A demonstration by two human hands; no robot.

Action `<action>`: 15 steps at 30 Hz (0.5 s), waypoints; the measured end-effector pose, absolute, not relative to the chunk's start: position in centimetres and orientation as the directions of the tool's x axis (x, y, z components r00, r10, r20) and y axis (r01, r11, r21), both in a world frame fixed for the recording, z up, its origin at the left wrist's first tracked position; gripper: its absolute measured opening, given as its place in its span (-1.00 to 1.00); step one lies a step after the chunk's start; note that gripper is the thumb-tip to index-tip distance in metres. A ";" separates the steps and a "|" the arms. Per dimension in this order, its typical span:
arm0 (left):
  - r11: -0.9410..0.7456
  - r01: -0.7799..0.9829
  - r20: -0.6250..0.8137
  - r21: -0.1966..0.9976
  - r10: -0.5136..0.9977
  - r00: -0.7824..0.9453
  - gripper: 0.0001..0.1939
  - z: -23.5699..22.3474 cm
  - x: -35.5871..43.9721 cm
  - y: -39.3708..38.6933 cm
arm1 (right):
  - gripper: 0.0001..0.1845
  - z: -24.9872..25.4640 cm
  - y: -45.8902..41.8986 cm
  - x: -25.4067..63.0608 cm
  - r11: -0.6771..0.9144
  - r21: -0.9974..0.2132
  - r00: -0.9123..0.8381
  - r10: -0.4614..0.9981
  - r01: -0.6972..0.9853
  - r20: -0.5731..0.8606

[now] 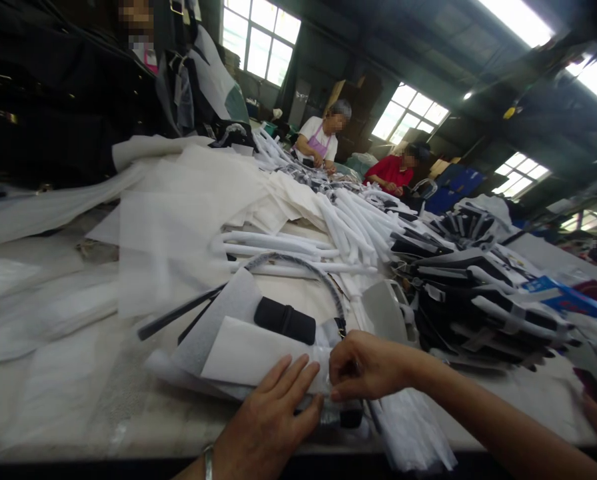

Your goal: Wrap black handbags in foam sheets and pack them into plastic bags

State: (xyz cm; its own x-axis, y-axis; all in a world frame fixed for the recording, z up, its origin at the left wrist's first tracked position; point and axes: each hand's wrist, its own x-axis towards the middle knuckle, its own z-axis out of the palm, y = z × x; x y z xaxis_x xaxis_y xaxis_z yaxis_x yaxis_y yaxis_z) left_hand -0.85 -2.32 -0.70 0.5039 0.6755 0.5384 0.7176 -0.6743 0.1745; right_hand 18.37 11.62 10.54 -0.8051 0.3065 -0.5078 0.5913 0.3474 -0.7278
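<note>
A handbag lies on the table in front of me, its curved, wrapped handle (323, 277) arching away from me. White sheet wrapping (243, 350) covers much of its body, and a black flap (284, 320) shows above the sheet. My left hand (271, 417) rests flat on the wrapping with its fingers stretched out. At the sheet's right end, my right hand (366, 367) is closed with curled fingers beside some clear film; whatever sits between its fingertips is hidden. Crumpled clear plastic (413, 427) hangs over the table edge below my right wrist.
Thin white sheets (178, 220) are heaped at the left. White foam tubes (348, 227) lie beyond the bag. Stacked black bags (488, 307) stand at the right. Two people, in a white top (309, 130) and a red top (386, 172), work across the table.
</note>
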 end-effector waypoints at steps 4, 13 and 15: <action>-0.651 0.742 0.581 0.162 0.670 0.461 -0.73 -0.7 -0.7 -2.3 | -0.69 11.0 11.8 18.3 -0.158 -0.913 -0.849 0.336 0.375 -0.407; -0.602 0.794 0.740 0.079 0.570 0.358 -0.82 -2.5 0.2 -1.4 | -0.37 10.8 5.3 16.2 -0.461 -0.829 -0.807 0.591 -0.318 -0.018; -0.600 0.797 0.734 0.073 0.573 0.364 -0.82 -2.6 0.2 -1.4 | -0.37 11.4 4.2 16.1 -0.368 -0.910 -0.868 0.496 -0.191 -0.019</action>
